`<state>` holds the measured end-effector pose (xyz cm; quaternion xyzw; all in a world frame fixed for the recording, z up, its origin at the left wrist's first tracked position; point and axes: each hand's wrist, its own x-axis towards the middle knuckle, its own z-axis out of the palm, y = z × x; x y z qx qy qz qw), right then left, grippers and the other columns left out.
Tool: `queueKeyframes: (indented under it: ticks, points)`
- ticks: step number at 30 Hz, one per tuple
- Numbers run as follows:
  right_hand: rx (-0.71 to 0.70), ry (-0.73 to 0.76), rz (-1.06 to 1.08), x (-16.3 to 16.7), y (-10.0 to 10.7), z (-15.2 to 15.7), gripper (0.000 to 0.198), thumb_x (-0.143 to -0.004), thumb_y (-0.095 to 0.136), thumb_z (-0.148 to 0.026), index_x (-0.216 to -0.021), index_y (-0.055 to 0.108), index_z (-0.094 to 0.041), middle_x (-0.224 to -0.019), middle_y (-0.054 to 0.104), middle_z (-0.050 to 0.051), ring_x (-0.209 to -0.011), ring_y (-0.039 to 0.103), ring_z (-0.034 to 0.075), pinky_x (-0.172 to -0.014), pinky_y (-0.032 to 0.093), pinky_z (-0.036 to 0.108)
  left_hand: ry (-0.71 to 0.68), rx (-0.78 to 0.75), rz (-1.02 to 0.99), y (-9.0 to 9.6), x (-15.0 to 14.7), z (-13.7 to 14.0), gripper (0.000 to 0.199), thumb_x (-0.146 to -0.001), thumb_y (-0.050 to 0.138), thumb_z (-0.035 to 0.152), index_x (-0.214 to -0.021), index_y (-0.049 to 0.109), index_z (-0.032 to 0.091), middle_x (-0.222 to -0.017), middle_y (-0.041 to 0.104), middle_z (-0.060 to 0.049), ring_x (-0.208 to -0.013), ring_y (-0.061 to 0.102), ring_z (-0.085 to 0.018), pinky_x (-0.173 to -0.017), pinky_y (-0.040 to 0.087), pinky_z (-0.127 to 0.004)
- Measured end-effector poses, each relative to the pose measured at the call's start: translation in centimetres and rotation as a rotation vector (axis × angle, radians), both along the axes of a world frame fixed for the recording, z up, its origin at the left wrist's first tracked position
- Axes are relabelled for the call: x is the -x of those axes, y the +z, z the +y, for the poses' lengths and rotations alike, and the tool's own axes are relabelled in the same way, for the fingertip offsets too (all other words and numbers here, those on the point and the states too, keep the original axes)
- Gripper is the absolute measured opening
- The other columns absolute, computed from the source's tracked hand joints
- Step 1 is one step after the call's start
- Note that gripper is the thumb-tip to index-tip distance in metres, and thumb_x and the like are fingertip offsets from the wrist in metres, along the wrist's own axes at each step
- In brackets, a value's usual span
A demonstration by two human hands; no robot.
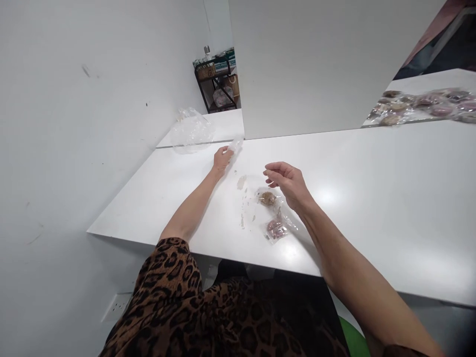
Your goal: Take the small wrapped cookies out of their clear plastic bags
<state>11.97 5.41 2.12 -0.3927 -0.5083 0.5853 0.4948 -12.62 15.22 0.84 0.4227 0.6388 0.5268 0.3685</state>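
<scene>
My left hand (223, 158) is closed on a small clear plastic bag (235, 145) near the back of the white table. My right hand (285, 179) hovers over the table with its fingers loosely curled and a little apart, and nothing shows in them. Just below it lies a round brown piece in clear wrapping (267, 199). Nearer to me rests a reddish piece in a clear packet (276, 229). Crinkled clear plastic (288, 215) lies along the right side of both.
A large crumpled clear bag (191, 129) lies at the back left by the wall. An upright white panel (308, 69) borders the table's back edge. Beyond it at the right are several wrapped round pieces (424, 105). A dark shelf (215, 79) stands behind.
</scene>
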Motion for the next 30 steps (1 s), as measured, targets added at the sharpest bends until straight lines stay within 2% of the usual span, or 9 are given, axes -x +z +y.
queueKeyframes:
  ticks: [3,7,11,16,18,20,23,26,30]
  points:
    - [0.039,-0.047,0.029,0.2,-0.8,0.6,0.046,-0.068,0.082,-0.044,-0.105,0.064,-0.025,-0.105,0.065,0.005,-0.092,0.062,0.020,-0.080,0.052,0.038,-0.139,0.026,-0.387,1.2,-0.8,-4.5,0.037,-0.071,0.071,0.033,-0.106,0.065,0.021,-0.085,0.070,-0.002,-0.076,0.065,-0.015,-0.071,0.046,-0.027]
    - [0.119,-0.072,0.118,0.3,-1.1,1.2,0.071,-0.059,0.090,-0.048,-0.118,0.054,-0.033,-0.132,0.059,0.006,-0.117,0.059,0.025,-0.090,0.052,0.040,-0.382,0.032,-0.525,2.2,-2.7,-10.0,0.043,-0.067,0.074,0.032,-0.108,0.069,0.020,-0.087,0.073,-0.002,-0.078,0.067,-0.015,-0.070,0.048,-0.026]
    - [0.178,0.117,0.289,0.1,-0.5,1.1,0.058,-0.059,0.092,-0.047,-0.103,0.058,-0.029,-0.116,0.067,0.001,-0.102,0.063,0.021,-0.078,0.054,0.034,-0.532,0.048,-0.565,2.3,-4.5,-12.5,0.045,-0.066,0.075,0.031,-0.109,0.071,0.019,-0.088,0.075,-0.003,-0.078,0.068,-0.016,-0.070,0.050,-0.027]
    - [0.046,0.129,0.385,-0.3,0.0,0.7,0.055,-0.059,0.093,-0.039,-0.102,0.061,-0.029,-0.108,0.069,-0.003,-0.097,0.064,0.018,-0.076,0.056,0.032,-0.668,0.172,-0.656,1.7,-5.4,-12.5,0.051,-0.082,0.072,0.053,-0.121,0.067,0.022,-0.104,0.078,-0.007,-0.091,0.075,-0.025,-0.082,0.055,-0.037]
    - [-0.003,0.178,0.369,-0.4,0.0,0.6,0.060,-0.060,0.093,-0.037,-0.111,0.061,-0.031,-0.110,0.071,-0.002,-0.101,0.065,0.020,-0.082,0.057,0.036,-0.674,0.209,-0.659,1.3,-5.5,-12.3,0.051,-0.087,0.069,0.057,-0.122,0.066,0.021,-0.106,0.078,-0.009,-0.091,0.076,-0.027,-0.082,0.056,-0.039]
    - [-0.008,0.218,0.344,-0.4,-0.1,0.5,0.068,-0.061,0.093,-0.035,-0.120,0.058,-0.034,-0.110,0.071,-0.001,-0.103,0.066,0.022,-0.086,0.058,0.039,-0.657,0.218,-0.661,0.8,-5.6,-12.1,0.044,-0.088,0.072,0.050,-0.119,0.068,0.019,-0.104,0.078,-0.009,-0.088,0.076,-0.025,-0.080,0.056,-0.038]
    - [0.032,0.205,0.354,-0.1,-0.5,0.6,0.078,-0.059,0.094,-0.033,-0.126,0.054,-0.036,-0.112,0.072,0.000,-0.106,0.067,0.024,-0.088,0.059,0.041,-0.513,0.131,-0.669,0.1,-5.8,-12.0,0.028,-0.083,0.081,0.032,-0.104,0.071,0.016,-0.092,0.077,-0.005,-0.077,0.071,-0.016,-0.074,0.054,-0.029]
    - [0.100,0.149,0.383,0.4,-1.0,0.8,0.081,-0.057,0.097,-0.037,-0.126,0.053,-0.037,-0.112,0.072,-0.001,-0.105,0.069,0.023,-0.086,0.060,0.038,-0.338,0.008,-0.623,-0.2,-6.0,-12.1,0.025,-0.074,0.089,0.024,-0.086,0.069,0.015,-0.077,0.070,0.002,-0.064,0.061,-0.008,-0.063,0.047,-0.022]
    - [0.117,0.138,0.346,0.9,-1.6,1.0,0.068,-0.054,0.100,-0.031,-0.112,0.063,-0.030,-0.104,0.074,-0.002,-0.092,0.070,0.018,-0.076,0.061,0.030,-0.230,-0.100,-0.593,-0.1,-5.9,-12.2,0.028,-0.073,0.091,0.029,-0.082,0.067,0.016,-0.076,0.068,0.004,-0.064,0.057,-0.006,-0.061,0.042,-0.019]
